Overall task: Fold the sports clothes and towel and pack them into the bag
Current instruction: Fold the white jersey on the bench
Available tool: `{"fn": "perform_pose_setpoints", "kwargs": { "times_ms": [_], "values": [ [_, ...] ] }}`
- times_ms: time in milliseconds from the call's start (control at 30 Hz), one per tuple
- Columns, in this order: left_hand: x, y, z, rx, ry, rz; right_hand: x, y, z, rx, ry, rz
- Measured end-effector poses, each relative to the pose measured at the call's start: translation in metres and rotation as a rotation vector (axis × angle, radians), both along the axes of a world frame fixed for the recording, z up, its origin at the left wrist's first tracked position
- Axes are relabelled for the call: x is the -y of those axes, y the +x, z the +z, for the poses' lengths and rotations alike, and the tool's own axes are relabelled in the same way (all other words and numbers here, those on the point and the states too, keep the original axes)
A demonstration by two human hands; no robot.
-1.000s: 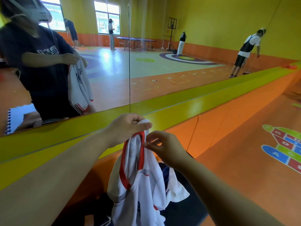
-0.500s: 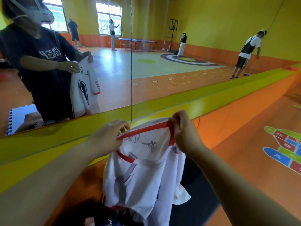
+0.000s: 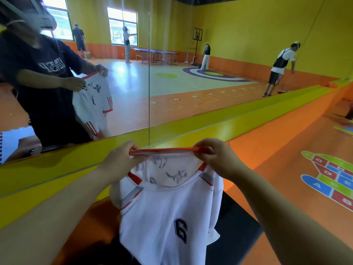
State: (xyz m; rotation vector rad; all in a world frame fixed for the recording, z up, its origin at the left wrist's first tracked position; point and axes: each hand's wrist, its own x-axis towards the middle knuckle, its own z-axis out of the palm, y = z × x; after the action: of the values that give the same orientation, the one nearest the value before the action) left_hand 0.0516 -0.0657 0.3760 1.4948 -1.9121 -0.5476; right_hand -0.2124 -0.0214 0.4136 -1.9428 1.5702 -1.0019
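A white sports jersey with red trim and a dark number 6 hangs in the air in front of me. My left hand pinches the left end of its red neckline. My right hand pinches the right end, so the collar is stretched flat between them. The body of the jersey drops down toward the bottom of the view. No bag or towel can be made out.
A wall mirror stands right ahead above a yellow-green ledge. It reflects me and several people in the gym. A dark mat lies on the orange floor below, and a painted hopscotch is at right.
My hands have moved apart along the neckline, pulling the bunched jersey open and flat. The number 6 has come into view.
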Motion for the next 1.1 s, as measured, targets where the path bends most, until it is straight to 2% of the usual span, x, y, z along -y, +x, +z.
{"fn": "perform_pose_setpoints", "kwargs": {
  "times_ms": [167,333,467,600,667,767,867,933,1033,1100],
  "values": [
    [0.004,0.017,0.021,0.234,-0.012,-0.189,0.009,-0.013,0.000,-0.216,-0.047,-0.170],
    [0.009,0.025,0.026,0.315,-0.071,-0.197,0.008,-0.011,0.008,-0.134,-0.142,-0.250],
    [0.010,0.028,0.030,0.184,-0.053,-0.110,0.004,-0.011,0.011,-0.056,-0.158,-0.292],
    [0.009,0.028,0.039,-0.166,0.068,-0.080,0.003,-0.010,0.015,0.026,-0.209,-0.271],
    [0.006,0.025,0.045,-0.289,0.037,-0.044,0.002,-0.008,0.018,0.047,-0.238,-0.227],
    [-0.001,0.023,0.055,-0.281,-0.068,-0.049,-0.001,-0.009,0.025,0.018,-0.263,-0.177],
    [-0.004,0.030,0.065,-0.103,-0.117,-0.071,-0.004,-0.017,0.032,-0.018,-0.184,-0.126],
    [-0.007,0.038,0.077,-0.025,-0.119,-0.108,-0.009,-0.022,0.039,0.055,-0.115,-0.075],
    [-0.017,0.048,0.099,-0.066,-0.112,-0.244,-0.016,-0.029,0.051,0.182,-0.067,-0.029],
    [-0.022,0.052,0.111,-0.112,-0.055,-0.331,-0.019,-0.032,0.058,0.126,-0.099,-0.052]
  ]
}}
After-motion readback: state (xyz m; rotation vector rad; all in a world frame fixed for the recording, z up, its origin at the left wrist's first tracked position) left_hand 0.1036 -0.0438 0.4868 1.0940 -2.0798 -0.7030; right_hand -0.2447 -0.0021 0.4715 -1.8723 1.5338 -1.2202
